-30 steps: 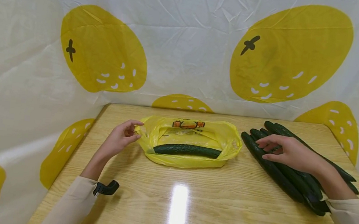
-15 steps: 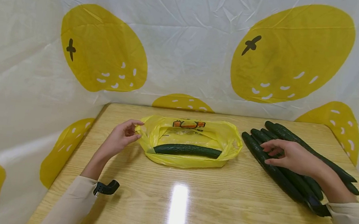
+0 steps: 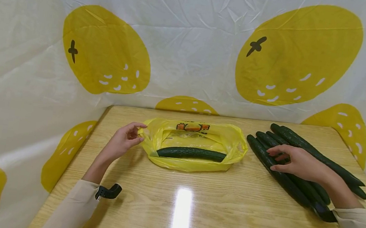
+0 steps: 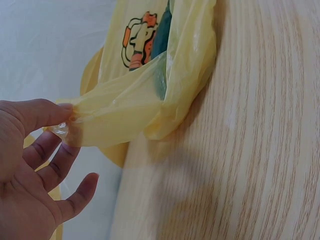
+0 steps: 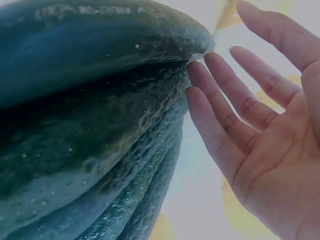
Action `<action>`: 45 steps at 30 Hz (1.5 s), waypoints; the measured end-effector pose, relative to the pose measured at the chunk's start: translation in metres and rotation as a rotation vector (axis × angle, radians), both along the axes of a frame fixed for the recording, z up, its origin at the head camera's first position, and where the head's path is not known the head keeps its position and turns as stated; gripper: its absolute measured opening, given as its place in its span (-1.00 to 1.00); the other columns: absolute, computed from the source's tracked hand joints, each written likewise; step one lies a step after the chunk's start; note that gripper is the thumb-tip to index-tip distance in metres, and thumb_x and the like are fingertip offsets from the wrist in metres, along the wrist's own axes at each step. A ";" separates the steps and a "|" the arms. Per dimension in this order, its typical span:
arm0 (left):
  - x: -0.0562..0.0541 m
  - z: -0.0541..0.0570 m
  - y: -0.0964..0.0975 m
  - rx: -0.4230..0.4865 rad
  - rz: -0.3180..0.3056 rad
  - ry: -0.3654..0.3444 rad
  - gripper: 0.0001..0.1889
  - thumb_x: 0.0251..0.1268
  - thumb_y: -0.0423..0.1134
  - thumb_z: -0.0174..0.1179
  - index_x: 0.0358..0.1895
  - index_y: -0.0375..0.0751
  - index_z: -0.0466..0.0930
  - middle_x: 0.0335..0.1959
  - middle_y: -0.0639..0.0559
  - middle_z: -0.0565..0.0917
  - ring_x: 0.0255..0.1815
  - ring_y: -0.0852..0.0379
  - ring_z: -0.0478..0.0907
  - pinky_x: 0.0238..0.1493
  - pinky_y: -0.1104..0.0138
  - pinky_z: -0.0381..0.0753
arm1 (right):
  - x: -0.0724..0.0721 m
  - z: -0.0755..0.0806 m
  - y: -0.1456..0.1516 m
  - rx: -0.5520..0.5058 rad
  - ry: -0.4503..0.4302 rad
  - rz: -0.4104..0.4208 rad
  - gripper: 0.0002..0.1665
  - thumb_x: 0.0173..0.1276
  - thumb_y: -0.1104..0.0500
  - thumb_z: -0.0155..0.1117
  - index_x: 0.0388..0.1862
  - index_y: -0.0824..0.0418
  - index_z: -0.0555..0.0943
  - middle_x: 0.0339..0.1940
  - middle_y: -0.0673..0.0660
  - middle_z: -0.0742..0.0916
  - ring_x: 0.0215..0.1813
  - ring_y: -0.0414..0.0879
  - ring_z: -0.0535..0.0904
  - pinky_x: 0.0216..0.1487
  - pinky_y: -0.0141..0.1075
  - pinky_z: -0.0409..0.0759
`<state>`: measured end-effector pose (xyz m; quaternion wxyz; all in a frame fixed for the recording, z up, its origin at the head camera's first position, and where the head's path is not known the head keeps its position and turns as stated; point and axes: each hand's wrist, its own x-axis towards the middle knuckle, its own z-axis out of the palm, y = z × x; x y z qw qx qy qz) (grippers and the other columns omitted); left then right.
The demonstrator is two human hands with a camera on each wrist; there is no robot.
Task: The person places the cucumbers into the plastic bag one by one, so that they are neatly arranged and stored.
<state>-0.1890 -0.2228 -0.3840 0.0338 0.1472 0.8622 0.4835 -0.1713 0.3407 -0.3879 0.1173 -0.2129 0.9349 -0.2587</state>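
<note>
At the middle of the table in the head view lies a yellow plastic bag with its mouth held wide. One cucumber lies lengthwise inside it. My left hand pinches the bag's left edge between thumb and fingertip, and the left wrist view shows the thin plastic stretched from that pinch. Over the pile of cucumbers on the right hovers my right hand, its fingers loosely bent and holding nothing. The right wrist view has these fingers close to the cucumbers' ends; whether they touch is unclear.
The wooden table carries the bag and the pile. A white cloth with large yellow fruit prints hangs behind the table and along its sides. A black band sits at the left wrist.
My right hand has shifted slightly right and toward me above the cucumbers. The left hand and the bag have stayed in place.
</note>
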 end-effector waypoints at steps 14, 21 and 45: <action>0.001 0.002 0.001 0.000 -0.001 0.004 -0.57 0.42 -0.47 0.21 0.33 -0.39 0.48 -0.22 -0.24 0.44 -0.22 -0.17 0.45 -0.28 0.38 0.49 | 0.002 -0.003 0.002 -0.028 -0.017 0.008 -0.38 0.36 0.07 0.45 0.33 0.28 0.53 0.27 0.34 0.60 0.13 0.25 0.64 -0.12 -0.15 0.70; 0.001 0.003 0.001 0.007 0.001 -0.004 -0.57 0.42 -0.48 0.21 0.32 -0.39 0.48 -0.22 -0.24 0.44 -0.21 -0.19 0.46 -0.28 0.39 0.51 | 0.000 -0.006 0.002 -0.005 -0.002 0.018 -0.42 0.35 0.26 0.42 0.33 0.27 0.53 0.28 0.35 0.58 0.12 0.25 0.65 -0.12 -0.14 0.70; 0.000 0.001 0.002 0.012 -0.009 0.003 -0.56 0.42 -0.48 0.21 0.33 -0.40 0.48 -0.23 -0.25 0.43 -0.22 -0.17 0.43 -0.28 0.39 0.48 | -0.003 -0.010 0.000 0.021 -0.020 0.025 -0.40 0.31 0.23 0.46 0.31 0.33 0.54 0.18 0.30 0.66 0.09 0.19 0.66 -0.13 -0.19 0.69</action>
